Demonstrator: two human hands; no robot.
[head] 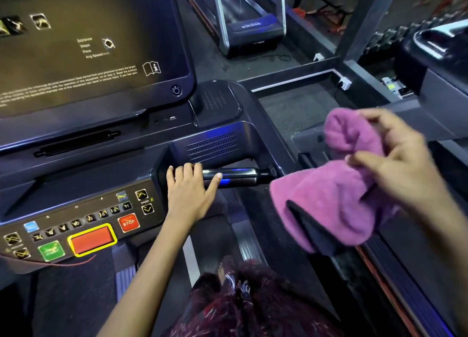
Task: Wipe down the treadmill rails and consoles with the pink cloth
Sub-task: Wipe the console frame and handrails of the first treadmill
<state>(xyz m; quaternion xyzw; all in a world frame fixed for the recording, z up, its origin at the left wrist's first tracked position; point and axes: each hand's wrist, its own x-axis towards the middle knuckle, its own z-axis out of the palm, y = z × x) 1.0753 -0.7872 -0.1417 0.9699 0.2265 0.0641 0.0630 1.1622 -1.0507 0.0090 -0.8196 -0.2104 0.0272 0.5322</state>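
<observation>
Over the right side rail (395, 258) of the treadmill, the pink cloth (326, 205) hangs bunched in the air, a thick, fuzzy towel folded into two soft lumps, one high and one low, with a dark crease running through the lower part. The right hand (402, 164) pinches it, fingers and thumb curled into the fabric between the two lumps; the hand is somewhat blurred. The cloth's lower lump lies just right of the end of the short chrome handlebar (240, 176) that juts from the console's right edge; whether the two touch cannot be told.

The left hand (190, 187) lies on that handlebar at its inner end, fingers nearly straight across the top and thumb stretched along the bar, so it presses rather than grasps. Just above the bar sits a vented speaker grille (212, 146).

Left of the hand, along the console's lower edge, runs the button panel (81, 225): one red STOP button (128, 222), one green START button (51, 251), one large red pad with a yellow border (92, 239), and a row of small dark keys. One big dark screen (83, 43) with pale lettering fills the upper left corner.

Open belt (215, 233) shows below the handlebar, between the console and the right rail, and the person's patterned clothing (243, 309) fills the bottom edge. A second treadmill (243, 20) stands beyond, at the top, and part of a third machine (430, 48) shows at the upper right edge.
</observation>
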